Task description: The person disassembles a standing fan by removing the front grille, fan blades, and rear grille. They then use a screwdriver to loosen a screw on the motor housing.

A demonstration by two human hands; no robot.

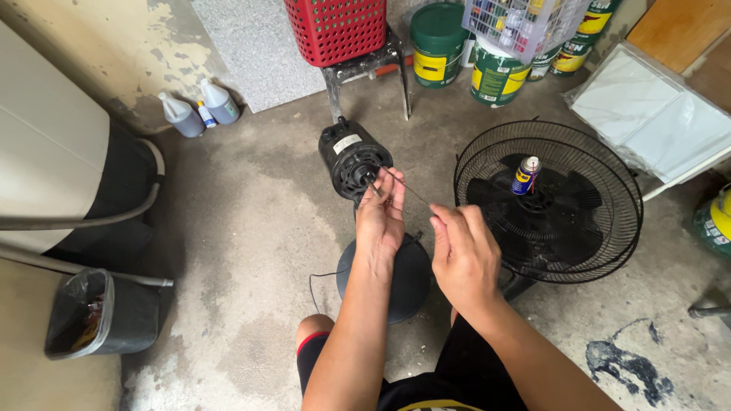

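Thin rod at the fan motor (354, 158)

Left hand (381, 217) pinches its motor end, right hand (461, 251) the near end of the rod (403, 185) (stiff, light, probably slippery); grip near the tips.

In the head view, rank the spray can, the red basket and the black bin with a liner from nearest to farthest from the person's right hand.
From the right hand:
1. Spray can: just up and to the right, standing on the fan grille.
2. Red basket: top centre, on a stool.
3. Black bin: far left, low in the frame, beyond the left hand.
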